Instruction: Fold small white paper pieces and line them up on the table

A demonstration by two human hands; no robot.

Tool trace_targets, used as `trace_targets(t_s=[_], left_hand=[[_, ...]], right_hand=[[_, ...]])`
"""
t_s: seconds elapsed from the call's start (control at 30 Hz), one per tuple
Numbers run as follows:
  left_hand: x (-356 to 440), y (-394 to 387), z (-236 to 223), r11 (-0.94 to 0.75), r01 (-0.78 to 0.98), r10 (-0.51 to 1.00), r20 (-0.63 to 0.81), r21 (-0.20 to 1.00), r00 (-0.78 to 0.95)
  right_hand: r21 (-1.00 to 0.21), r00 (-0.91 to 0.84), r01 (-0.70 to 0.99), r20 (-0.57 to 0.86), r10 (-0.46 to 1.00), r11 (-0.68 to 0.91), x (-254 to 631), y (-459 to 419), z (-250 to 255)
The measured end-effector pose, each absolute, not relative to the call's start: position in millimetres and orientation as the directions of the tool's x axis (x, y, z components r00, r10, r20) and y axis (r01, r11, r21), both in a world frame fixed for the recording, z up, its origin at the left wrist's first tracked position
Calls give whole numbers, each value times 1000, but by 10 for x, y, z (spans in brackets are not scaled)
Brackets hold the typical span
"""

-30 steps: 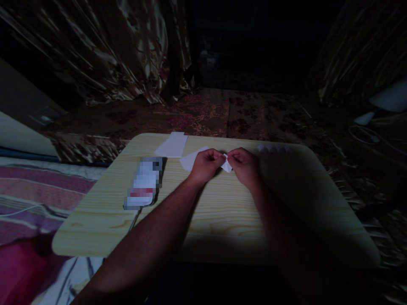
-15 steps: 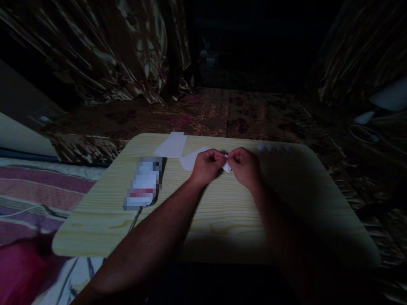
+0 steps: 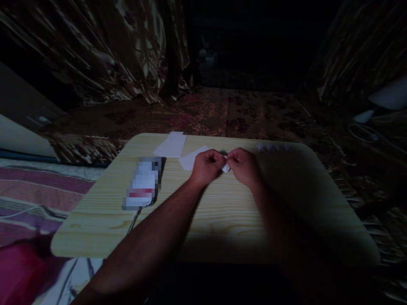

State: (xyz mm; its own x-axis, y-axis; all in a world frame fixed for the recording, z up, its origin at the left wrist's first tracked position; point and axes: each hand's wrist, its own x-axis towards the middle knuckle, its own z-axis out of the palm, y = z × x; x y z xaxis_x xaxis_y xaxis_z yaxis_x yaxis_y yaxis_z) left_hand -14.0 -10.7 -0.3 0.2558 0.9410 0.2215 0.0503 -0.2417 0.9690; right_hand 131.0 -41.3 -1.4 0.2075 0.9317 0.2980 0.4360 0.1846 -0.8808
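A small piece of folded white paper [image 3: 226,168] is pinched between both hands above the table. My left hand [image 3: 207,166] is closed on its left side, thumb and fingertips together. From the right, my right hand [image 3: 243,165] grips the same piece, its fingers bent inward close to the left ones. Part of the paper is hidden behind the fingers. White paper sheets [image 3: 190,159] lie just left of my left hand, partly covered by it. Beyond my right hand, a row of several small folded paper pieces [image 3: 273,148] sits near the far edge.
Another stack of white paper [image 3: 171,145] lies at the table's far left. A pixelated phone-like object [image 3: 143,182] with a cable [image 3: 134,221] rests on the wooden table [image 3: 222,216]. A striped bed cover [image 3: 47,186] is at left, a patterned curtain [image 3: 140,51] behind.
Both hands stay in nearly the same place, still holding the folded paper. The paper's lower tip has tilted very slightly; the rest of the scene looks the same.
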Motion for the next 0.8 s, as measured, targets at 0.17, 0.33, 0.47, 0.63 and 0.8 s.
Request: trace_targets(t_s=[0.17, 0.33, 0.47, 0.63, 0.8], left_hand=[[-137, -103, 2, -202, 25, 948, 189, 979, 257], [-126, -94, -18, -193, -25, 949, 193, 981, 250], [-118, -99, -8, -182, -34, 953, 185, 983, 241], [-115, -112, 35, -180, -27, 957, 182, 983, 227], [-116, -108, 31, -159, -63, 956, 170, 985, 237]], right_hand=[[-881, 200, 430, 304, 931, 196, 1318, -409, -24], [-884, 209, 429, 297, 932, 185, 1323, -402, -27], [-901, 211, 394, 283, 936, 183, 1312, -402, -18], [-926, 234, 321, 282, 930, 200, 1273, -399, -27], [-935, 252, 284, 286, 924, 212, 1250, -399, -20]])
